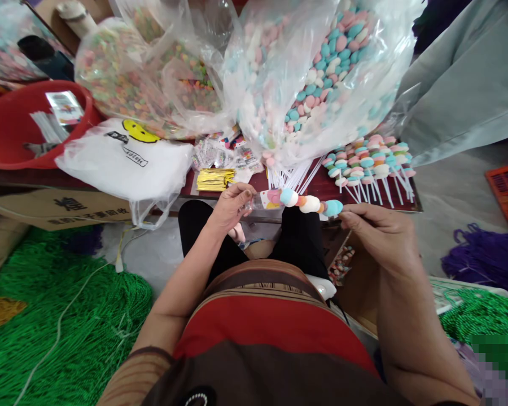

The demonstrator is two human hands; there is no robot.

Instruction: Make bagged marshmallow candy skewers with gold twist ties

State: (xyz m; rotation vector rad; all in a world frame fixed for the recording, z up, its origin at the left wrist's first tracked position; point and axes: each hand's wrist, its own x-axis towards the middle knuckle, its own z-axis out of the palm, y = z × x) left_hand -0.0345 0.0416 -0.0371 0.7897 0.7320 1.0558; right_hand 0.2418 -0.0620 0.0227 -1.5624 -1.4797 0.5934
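My left hand is closed on a clear plastic wrapper with a pink and yellow print, in front of my lap. Against the wrapper's right end lies a candy skewer of blue, white and orange marshmallow pieces. Whether its tip is inside the wrapper I cannot tell. My right hand pinches the skewer's other end by the blue piece, thumb and forefinger pressed together; the stick itself is hidden there. Just beyond are white sticks and a pile of finished candy skewers.
On the dark red table stand big clear bags of marshmallows and gummy candies. Yellow ties, printed wrappers, a white plastic bag and a red basin sit nearer. Green cord covers the floor at left.
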